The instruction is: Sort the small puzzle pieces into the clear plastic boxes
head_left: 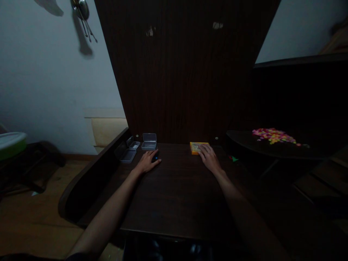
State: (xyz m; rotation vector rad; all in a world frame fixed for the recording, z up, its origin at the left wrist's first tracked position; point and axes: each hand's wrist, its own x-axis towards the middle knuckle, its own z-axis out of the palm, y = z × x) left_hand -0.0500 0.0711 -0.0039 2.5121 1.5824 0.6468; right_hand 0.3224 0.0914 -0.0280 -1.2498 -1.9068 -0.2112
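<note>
My left hand lies on the dark wooden desk with the thumb spread away from the fingers. Between thumb and fingers is a small dark object with a blue spot; its kind is too dim to make out. Just beyond that hand stands a clear plastic box with its lid raised. To its left are a smaller clear box and another open clear case. My right hand rests its outstretched fingers on the right part of a flat yellow-edged box, partly covering its pale top.
A pile of small colourful pieces lies on a dark rounded shelf at right. The desk has a tall back panel and a raised left side. A green-and-white container stands far left.
</note>
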